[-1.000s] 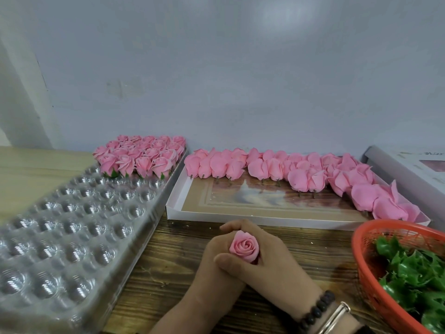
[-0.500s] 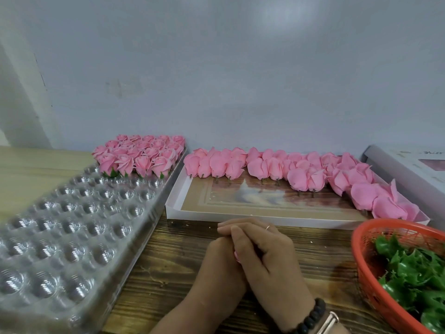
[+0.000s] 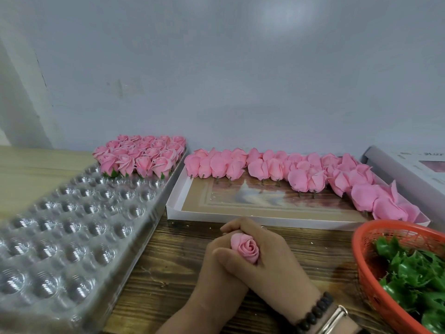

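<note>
Head view gave me both hands closed together low in the middle of the frame, over the wooden table (image 3: 180, 256). The left hand (image 3: 216, 268) and the right hand (image 3: 272, 259) were wrapped around one pink rose (image 3: 245, 248). Their fingers curled round its sides, and only the spiral top of the bloom showed between them. The right hand lay partly over the left, and I noted a bead bracelet (image 3: 315, 312) on its wrist.

The rose sat just in front of the white box (image 3: 173, 208), where loose rose heads (image 3: 289, 169) lay in rows along the far side. To the left I saw a clear plastic tray (image 3: 72, 237) with finished roses (image 3: 142, 155) filling its far end. At right, an orange basket (image 3: 361, 256) held green leaf pieces (image 3: 414, 271).
</note>
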The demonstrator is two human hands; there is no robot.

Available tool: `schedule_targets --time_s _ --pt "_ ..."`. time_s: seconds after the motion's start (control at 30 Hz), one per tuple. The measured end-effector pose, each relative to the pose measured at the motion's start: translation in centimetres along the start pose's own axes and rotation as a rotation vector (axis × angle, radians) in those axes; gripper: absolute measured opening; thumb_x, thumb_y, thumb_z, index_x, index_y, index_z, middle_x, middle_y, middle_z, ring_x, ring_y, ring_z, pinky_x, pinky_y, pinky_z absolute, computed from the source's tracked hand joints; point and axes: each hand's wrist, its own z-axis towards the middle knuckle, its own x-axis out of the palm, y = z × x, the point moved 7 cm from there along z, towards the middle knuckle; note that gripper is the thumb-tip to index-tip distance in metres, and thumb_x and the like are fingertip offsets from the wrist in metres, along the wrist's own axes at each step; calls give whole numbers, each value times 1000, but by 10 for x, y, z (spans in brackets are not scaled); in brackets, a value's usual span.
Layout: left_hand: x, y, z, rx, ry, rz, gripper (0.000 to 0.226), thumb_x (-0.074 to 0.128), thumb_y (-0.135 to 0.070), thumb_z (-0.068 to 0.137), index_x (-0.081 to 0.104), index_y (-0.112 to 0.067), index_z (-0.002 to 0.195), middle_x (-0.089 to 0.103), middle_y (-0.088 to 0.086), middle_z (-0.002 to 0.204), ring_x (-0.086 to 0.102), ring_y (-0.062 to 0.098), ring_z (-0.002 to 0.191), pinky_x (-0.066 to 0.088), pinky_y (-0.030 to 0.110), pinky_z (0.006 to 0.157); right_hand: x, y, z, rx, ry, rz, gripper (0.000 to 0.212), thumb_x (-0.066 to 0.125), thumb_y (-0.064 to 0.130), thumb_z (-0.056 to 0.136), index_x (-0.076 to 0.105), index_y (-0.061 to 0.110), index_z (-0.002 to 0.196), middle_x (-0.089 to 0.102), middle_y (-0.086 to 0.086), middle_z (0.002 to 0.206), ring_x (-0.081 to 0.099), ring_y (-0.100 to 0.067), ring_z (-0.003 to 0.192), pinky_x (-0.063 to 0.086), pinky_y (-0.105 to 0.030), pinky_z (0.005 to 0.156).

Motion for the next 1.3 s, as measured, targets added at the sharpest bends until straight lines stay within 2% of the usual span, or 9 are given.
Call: schedule_targets --time_s 0.3,0.5,0.7,0.77,0.83,0.9,0.97,1.07,1.3 --pt "-2 -13 3 56 12 82 7 64 -4 80 67 -10 76 68 1 72 62 4 66 50 16 59 2 -9 0 17 84 90 78 58 78 51 40 51 123 55 26 113 53 9 104 48 -23 92" --pt "-11 4 3 -76 -103 158 22 66 -8 83 69 -23 67 70 -5 71 67 8 69 50 17 59 -12 9 -5 -150 -239 132 48 48 74 72 57 47 111 58 21 115 52 -5 113 44 -26 93" --pt "8 0 8 -108 -27 -340 54 17 6 96 70 0 86 73 1 90 63 -1 96 45 12 84 -6 22 -7 -236 -301 -8 39 38 39 87 73 23 93 68 18 100 56 5 104 37 -20 96" --pt "5 -10 8 -25 50 -140 37 26 5 96 58 -3 112 64 7 106 56 -6 105 37 10 96 -6 19 -3 -209 -221 -13 40 37 39 87 73 23 94 67 20 101 52 7 110 34 -24 102" --pt "8 18 0 -26 101 102 35 44 5 91 48 -10 122 49 -18 98 47 -29 84 35 -5 78 -5 19 1 -192 -109 -35 34 41 35 88 71 25 99 65 23 105 46 11 116 30 -24 106" --pt "0 17 -1 -114 57 371 37 44 2 93 39 -6 128 41 -21 103 42 -27 87 29 -10 70 0 18 2 -162 15 -59 34 39 32 88 68 29 106 62 26 107 43 16 114 29 -21 107" --pt "8 14 6 -234 94 460 24 37 -3 97 41 -20 113 45 -10 114 47 -16 91 32 -7 69 3 15 1 -121 103 -75 31 41 36 90 64 36 111 58 31 103 48 22 96 36 -16 98" --pt "11 4 3 -208 188 315 28 48 -7 93 39 -33 87 58 -12 83 58 -6 59 44 9 52 3 10 -1 -69 137 -6 37 49 53 79 54 48 115 59 26 104 54 19 80 44 -8 74" --pt "0 -9 4 -51 149 173 28 62 3 83 69 -24 76 71 -10 78 65 2 76 49 15 65 0 -8 0 19 147 117 68 63 71 52 44 58 116 59 27 113 54 12 104 46 -20 94"
